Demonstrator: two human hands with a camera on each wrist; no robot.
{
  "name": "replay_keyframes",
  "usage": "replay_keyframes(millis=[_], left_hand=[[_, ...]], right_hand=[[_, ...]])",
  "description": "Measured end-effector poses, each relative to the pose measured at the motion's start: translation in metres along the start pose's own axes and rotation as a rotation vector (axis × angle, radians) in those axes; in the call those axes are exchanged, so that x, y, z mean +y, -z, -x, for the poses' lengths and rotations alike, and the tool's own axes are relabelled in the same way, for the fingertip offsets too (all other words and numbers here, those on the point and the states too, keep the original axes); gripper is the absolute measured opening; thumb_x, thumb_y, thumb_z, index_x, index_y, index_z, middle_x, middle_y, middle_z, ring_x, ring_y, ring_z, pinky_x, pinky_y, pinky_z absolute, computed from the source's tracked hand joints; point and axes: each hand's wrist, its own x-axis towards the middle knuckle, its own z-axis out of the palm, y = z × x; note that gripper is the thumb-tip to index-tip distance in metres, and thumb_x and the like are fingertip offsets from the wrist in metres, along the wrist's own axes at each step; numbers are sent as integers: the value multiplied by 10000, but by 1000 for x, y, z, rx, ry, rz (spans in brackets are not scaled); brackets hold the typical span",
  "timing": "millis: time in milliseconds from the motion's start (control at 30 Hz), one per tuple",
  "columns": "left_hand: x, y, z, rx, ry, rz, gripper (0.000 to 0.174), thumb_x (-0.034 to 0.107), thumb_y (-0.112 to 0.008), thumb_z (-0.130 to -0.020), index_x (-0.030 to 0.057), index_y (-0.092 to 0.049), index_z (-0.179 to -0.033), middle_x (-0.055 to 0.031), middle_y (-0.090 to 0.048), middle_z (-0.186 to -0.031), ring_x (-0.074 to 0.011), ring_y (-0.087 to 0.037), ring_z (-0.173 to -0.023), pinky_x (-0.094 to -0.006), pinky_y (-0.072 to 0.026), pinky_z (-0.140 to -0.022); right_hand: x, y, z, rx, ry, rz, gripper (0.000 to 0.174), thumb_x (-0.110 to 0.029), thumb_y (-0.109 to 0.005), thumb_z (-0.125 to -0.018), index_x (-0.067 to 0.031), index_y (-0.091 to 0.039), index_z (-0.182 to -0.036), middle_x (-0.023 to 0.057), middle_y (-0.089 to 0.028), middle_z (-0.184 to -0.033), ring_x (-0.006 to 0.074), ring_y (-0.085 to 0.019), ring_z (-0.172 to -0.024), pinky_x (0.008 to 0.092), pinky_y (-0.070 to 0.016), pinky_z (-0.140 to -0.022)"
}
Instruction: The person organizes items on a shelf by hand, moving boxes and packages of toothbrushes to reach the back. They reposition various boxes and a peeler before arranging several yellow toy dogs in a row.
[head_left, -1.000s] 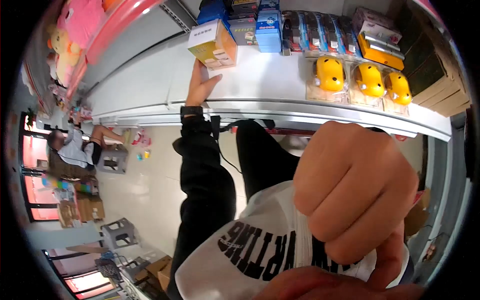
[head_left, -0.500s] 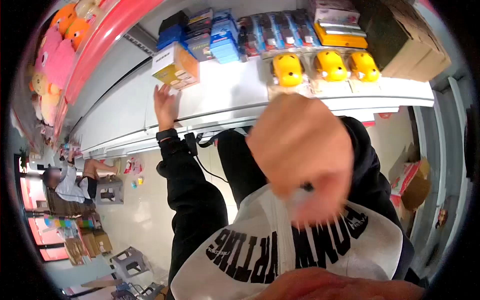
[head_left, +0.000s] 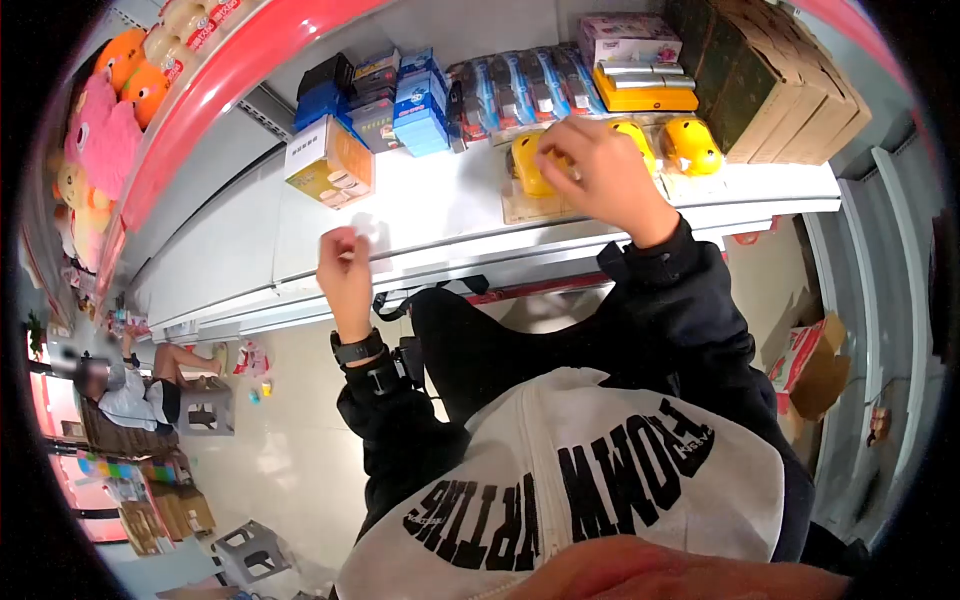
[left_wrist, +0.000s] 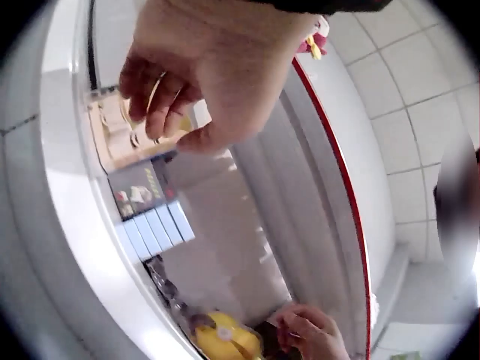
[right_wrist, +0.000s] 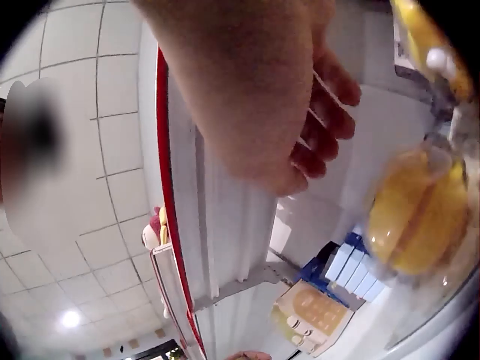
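Head view: right grip [head_left: 600,170], earlier a fist near the camera, now rests on the yellow toy [head_left: 527,165] on the shelf [head_left: 440,200]; left grip [head_left: 345,265] has lifted off the shelf. Left wrist: left grip loosely curled, empty. Right wrist: fingers curled beside the toy; hold cannot be told.

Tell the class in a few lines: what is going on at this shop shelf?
A person stands at a white shelf of boxed goods. The right hand reaches onto the yellow toy packs, covering the left ones; whether it grips one is unclear. The left hand hangs above the shelf's front edge, fingers curled, near an orange-and-white box.
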Motion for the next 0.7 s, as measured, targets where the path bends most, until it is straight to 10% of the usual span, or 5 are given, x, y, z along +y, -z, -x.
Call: replay_keyframes(millis=[133,367,700], left_hand=[[48,-37,4,-347,-240,-55,305,127,-714,-826,45,-575,-1084,-88,-649,-997,-204,-617,-942,-331,-476,-817],[73,-126,-6,-647,-544,33,994,358,-824,-719,-31,-254,-1434,-253,-356,-1420,-368,-368,-1333,-437,-307,-1113],[64,-159,1,-743,-395,97,1029,322,-834,-721,-22,-214,-1467,-248,-407,-1387,-346,-449,-1282,-391,-390,-1062]], right_hand=[[6,12,2,5,-37,119,344,-251,-723,-767,-58,-625,-1034,143,-628,-983,329,-619,-875,399,-507,-747],[15,-12,12,-93,61,131,505,-293,-742,-738,-20,-612,-1143,190,-600,-1163,374,-557,-1071,441,-431,-954],[17,-14,14,-110,20,88,453,-275,-761,-726,-15,-640,-1076,176,-629,-1120,354,-568,-1037,422,-453,-930]])
